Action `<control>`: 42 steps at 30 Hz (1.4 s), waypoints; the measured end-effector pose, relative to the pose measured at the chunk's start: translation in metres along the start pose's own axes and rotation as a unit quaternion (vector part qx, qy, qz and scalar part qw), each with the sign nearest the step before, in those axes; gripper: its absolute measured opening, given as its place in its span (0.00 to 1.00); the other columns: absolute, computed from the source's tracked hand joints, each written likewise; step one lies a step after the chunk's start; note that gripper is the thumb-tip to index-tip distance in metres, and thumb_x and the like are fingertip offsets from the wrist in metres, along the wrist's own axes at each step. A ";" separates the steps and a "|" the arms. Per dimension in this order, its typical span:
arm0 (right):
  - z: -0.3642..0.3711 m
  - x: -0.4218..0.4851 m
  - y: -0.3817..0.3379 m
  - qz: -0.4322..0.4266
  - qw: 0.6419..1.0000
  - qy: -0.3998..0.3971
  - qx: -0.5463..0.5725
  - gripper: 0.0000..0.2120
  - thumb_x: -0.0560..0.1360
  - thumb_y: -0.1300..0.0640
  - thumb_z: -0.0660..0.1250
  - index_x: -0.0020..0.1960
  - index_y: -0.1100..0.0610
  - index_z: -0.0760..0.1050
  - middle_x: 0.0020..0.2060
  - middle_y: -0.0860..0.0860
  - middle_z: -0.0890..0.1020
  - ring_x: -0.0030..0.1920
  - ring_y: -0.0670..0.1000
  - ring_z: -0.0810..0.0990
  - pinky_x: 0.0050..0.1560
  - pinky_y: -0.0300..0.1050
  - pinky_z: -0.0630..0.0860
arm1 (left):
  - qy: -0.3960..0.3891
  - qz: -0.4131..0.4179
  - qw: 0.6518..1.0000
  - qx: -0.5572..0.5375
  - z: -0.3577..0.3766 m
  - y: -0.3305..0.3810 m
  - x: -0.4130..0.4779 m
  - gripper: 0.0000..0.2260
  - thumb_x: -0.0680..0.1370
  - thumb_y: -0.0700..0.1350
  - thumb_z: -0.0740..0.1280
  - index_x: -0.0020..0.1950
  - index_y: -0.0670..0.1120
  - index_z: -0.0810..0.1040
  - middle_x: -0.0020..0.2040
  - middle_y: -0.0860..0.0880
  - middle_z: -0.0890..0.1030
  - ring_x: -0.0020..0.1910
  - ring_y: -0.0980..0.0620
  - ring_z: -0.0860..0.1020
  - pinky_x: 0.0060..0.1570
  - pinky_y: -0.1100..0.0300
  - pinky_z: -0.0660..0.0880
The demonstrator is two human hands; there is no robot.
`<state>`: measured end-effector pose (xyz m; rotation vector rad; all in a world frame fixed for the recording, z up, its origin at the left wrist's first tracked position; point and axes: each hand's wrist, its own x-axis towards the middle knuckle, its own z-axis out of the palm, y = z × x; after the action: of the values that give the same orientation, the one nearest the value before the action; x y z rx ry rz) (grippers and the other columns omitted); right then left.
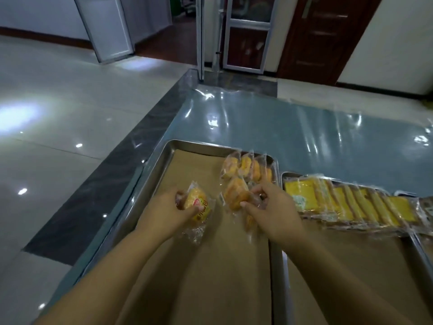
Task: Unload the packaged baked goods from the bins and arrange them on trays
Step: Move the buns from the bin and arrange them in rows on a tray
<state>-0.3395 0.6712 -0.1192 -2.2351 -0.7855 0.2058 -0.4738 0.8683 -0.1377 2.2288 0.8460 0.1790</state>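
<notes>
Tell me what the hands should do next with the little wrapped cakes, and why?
Probably the right hand should set its wrapped bun down next to the row of buns in the far corner of the metal tray and let go. That row is short, much of the brown paper liner is bare, and the left hand holds a labelled bun to place after.

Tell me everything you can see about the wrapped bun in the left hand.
The wrapped bun is a golden-yellow baked piece sealed in clear, crinkly plastic, with a red-and-yellow label too blurred to read. The left hand holds it, fingers and thumb curled round it, tilted above the brown paper lining the metal tray. Its loose wrapper end trails toward the paper. It is apart from the second bun that the right hand holds.
</notes>
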 end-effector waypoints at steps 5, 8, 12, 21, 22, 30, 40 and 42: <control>0.032 0.050 -0.023 -0.041 0.998 0.034 -0.045 0.11 0.70 0.51 0.71 0.44 0.44 0.69 0.39 0.39 0.73 0.40 0.39 0.72 0.37 0.32 0.65 | 0.003 0.038 0.998 -0.053 -0.013 -0.007 0.057 0.24 0.69 0.58 0.72 0.62 0.61 0.68 0.57 0.52 0.80 0.46 0.58 0.78 0.44 0.60 0.79; 0.050 0.081 -0.029 -0.075 0.992 0.056 -0.084 0.10 0.71 0.52 0.71 0.45 0.45 0.70 0.40 0.38 0.69 0.40 0.36 0.67 0.38 0.27 0.60 | 0.003 0.053 0.997 -0.058 -0.017 -0.006 0.089 0.21 0.71 0.57 0.70 0.61 0.61 0.69 0.56 0.52 0.80 0.50 0.54 0.79 0.47 0.54 0.80; 0.077 0.119 -0.032 -0.143 0.981 0.048 -0.119 0.07 0.72 0.55 0.71 0.49 0.53 0.75 0.43 0.43 0.72 0.40 0.41 0.66 0.37 0.28 0.58 | 0.048 0.078 0.996 -0.019 -0.021 -0.008 0.131 0.15 0.75 0.56 0.65 0.61 0.57 0.71 0.55 0.52 0.79 0.50 0.54 0.77 0.45 0.58 0.76; 0.121 0.153 0.012 -0.200 0.959 -0.057 -0.194 0.13 0.75 0.62 0.65 0.58 0.55 0.76 0.55 0.51 0.78 0.53 0.50 0.75 0.50 0.41 0.72 | 0.024 0.085 0.996 0.030 0.007 -0.030 0.179 0.17 0.80 0.54 0.56 0.69 0.58 0.66 0.64 0.49 0.68 0.52 0.58 0.69 0.52 0.61 0.68; 0.123 0.149 0.018 -0.205 0.955 -0.075 -0.201 0.12 0.75 0.62 0.65 0.57 0.55 0.76 0.55 0.50 0.77 0.52 0.50 0.74 0.49 0.40 0.72 | 0.013 0.096 0.995 0.027 0.013 -0.032 0.176 0.18 0.80 0.55 0.56 0.70 0.59 0.64 0.66 0.50 0.65 0.53 0.58 0.68 0.53 0.62 0.67; 0.120 0.131 0.029 -0.103 0.990 -0.076 -0.066 0.29 0.72 0.54 0.68 0.70 0.45 0.60 0.64 0.46 0.65 0.54 0.43 0.70 0.54 0.36 0.73 | -0.057 0.160 0.985 -0.037 0.025 -0.056 0.157 0.37 0.69 0.57 0.72 0.69 0.70 0.51 0.65 0.62 0.58 0.66 0.57 0.61 0.64 0.55 0.64; 0.124 0.140 0.021 -0.025 0.998 -0.063 0.010 0.21 0.71 0.56 0.71 0.63 0.49 0.70 0.61 0.44 0.68 0.61 0.45 0.70 0.62 0.42 0.73 | 0.010 0.210 0.977 0.027 0.038 -0.061 0.158 0.31 0.72 0.43 0.72 0.71 0.58 0.65 0.67 0.55 0.65 0.66 0.57 0.65 0.64 0.62 0.64; 0.125 0.144 0.019 -0.015 0.997 -0.055 0.060 0.13 0.72 0.60 0.70 0.55 0.51 0.73 0.56 0.45 0.72 0.56 0.44 0.74 0.57 0.43 0.76 | 0.057 0.228 0.971 0.044 0.039 -0.059 0.161 0.28 0.71 0.40 0.72 0.69 0.54 0.69 0.67 0.51 0.68 0.65 0.56 0.64 0.62 0.63 0.62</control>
<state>-0.2607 0.8216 -0.2085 -2.1115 -0.8429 0.3559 -0.3656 0.9759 -0.2250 2.4876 0.3899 0.4986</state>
